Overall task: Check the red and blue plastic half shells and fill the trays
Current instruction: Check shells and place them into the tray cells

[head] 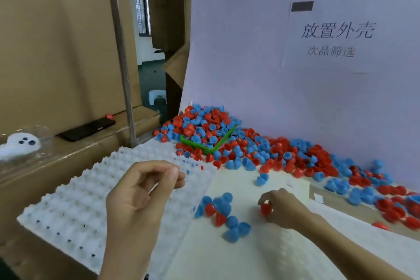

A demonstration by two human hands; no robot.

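White paper sheet [327,36] taped on the pale wall panel [250,52]: large line reads 放置外壳, smaller line just below it reads 次品筛选. Dark tape strip [302,6] at the sheet's top edge, no text readable on it. No other legible text, brand or number anywhere else.

Even soft indoor light; faint shadows; overall slight blur; wide-angle bending at edges.
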